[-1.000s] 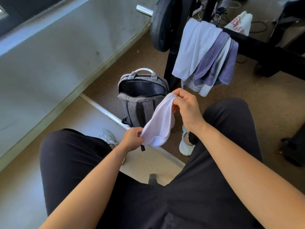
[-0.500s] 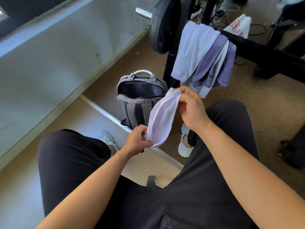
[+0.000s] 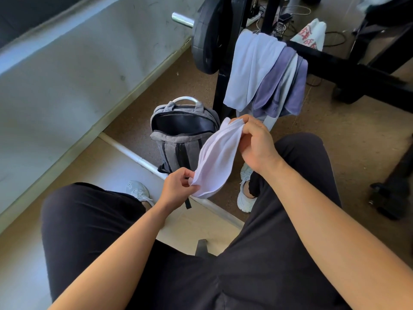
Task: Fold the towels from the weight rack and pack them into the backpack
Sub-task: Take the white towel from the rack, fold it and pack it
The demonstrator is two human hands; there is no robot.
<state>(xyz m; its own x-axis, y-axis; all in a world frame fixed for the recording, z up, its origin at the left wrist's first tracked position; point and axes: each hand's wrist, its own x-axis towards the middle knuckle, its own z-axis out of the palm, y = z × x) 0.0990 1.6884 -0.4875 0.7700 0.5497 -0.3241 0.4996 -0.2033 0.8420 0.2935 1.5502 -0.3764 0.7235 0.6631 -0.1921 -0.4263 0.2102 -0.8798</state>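
A small white towel [image 3: 215, 158] is stretched between my hands above my knees. My left hand [image 3: 176, 190] pinches its lower end and my right hand [image 3: 254, 143] grips its upper end. Just beyond it a grey backpack [image 3: 178, 148] stands upright on the floor with its top unzipped and a dark inside showing. Several more towels, pale blue [image 3: 250, 68] and purple [image 3: 271, 90], hang over the black bar of the weight rack [image 3: 335, 63] behind the backpack.
A black weight plate [image 3: 206, 34] on a steel bar stands left of the hanging towels. A grey wall runs along the left. A white bag [image 3: 311, 33] and cables lie on the brown floor at the back. My legs and white shoes flank the backpack.
Both hands have drawn apart a little, pulling the white towel straighter and more upright. The backpack and hanging towels have stayed in place.
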